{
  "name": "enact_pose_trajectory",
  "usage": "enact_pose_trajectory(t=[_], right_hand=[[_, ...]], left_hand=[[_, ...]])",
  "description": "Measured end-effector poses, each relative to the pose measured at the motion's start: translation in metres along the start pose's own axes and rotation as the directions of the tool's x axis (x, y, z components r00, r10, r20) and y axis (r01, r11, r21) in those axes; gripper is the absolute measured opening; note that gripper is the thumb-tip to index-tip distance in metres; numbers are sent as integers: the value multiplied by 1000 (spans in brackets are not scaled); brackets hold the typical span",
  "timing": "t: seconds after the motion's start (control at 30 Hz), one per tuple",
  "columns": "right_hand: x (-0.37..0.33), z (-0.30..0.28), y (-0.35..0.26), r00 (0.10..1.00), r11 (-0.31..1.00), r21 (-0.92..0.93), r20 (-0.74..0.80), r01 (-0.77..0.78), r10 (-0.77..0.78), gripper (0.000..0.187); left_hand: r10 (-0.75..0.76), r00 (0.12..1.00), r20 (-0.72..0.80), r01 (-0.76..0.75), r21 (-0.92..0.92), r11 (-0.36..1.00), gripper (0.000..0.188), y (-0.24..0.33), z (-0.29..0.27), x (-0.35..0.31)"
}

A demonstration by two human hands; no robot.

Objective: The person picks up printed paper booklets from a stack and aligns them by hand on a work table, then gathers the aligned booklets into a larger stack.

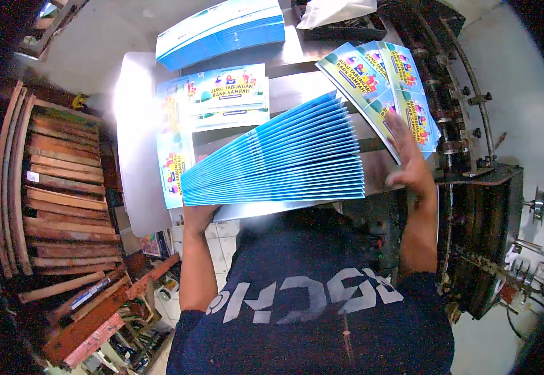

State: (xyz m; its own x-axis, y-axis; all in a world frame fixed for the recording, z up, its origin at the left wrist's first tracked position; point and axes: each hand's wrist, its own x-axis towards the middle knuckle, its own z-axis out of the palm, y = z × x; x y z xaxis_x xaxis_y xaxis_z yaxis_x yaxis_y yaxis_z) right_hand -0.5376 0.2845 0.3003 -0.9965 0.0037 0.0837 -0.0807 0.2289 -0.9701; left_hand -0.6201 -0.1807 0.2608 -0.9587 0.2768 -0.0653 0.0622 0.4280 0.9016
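A thick stack of blue-edged paper sheets is fanned out over the front of the metal table, its narrow end to the left and its layers spread to the right. My left hand grips that narrow end from below; its fingers are mostly hidden behind the paper. My right hand is open, thumb apart from the fingers, just right of the fan. Its fingertips reach the near edge of a spread of colourful printed booklet covers; whether they press on them I cannot tell.
More printed covers lie on the metal table at left. A tall pile of white and blue sheets stands at the back, beside a dark tray with a white cloth. Machinery borders the right; a wooden slatted rack stands left.
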Motion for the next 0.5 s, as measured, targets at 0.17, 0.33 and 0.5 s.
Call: enact_pose_trajectory(t=[0.17,0.33,0.5], right_hand=[[13,57,-40,972,947,-303,172,-104,162,137],[47,71,-7,982,995,-86,185,42,-26,139],[49,76,-3,994,993,112,107,-29,17,121]], left_hand=[[51,998,-21,-50,54,997,67,-15,-3,4],[71,997,-30,-66,147,987,67,-37,-9,7],[-21,1000,-23,12,-331,944,65,-5,-1,10]])
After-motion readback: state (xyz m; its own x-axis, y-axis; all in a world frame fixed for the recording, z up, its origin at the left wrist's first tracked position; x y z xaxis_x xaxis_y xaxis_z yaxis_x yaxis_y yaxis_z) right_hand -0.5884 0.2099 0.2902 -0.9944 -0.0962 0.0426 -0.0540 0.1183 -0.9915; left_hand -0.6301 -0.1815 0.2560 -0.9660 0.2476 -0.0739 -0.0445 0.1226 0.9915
